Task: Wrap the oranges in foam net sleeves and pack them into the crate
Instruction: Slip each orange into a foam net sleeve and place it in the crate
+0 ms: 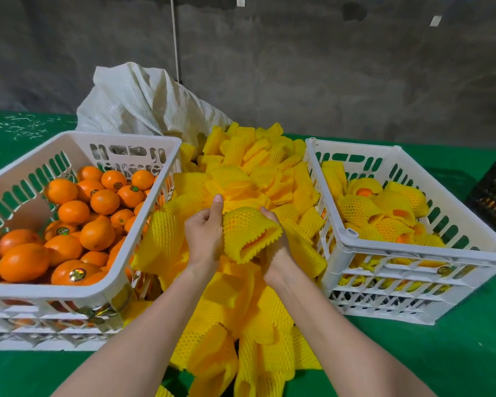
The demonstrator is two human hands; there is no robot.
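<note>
Hands: left hand (204,234) and right hand (277,249) both grip one foam net sleeve (245,229), orange (255,242) showing at its open end. Position: over sleeve pile (255,167), between left crate (55,293) of bare oranges (66,249) and right crate (413,250) of wrapped oranges (358,209). White sack (132,98) behind.

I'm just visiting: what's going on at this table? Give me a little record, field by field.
Hands: left hand and right hand both grip one foam sleeve, orange showing in its opening
Left crate: bare oranges
Right crate: sleeved oranges
Between crates: loose sleeves heaped
Behind: white sack
Surface: green table
</note>
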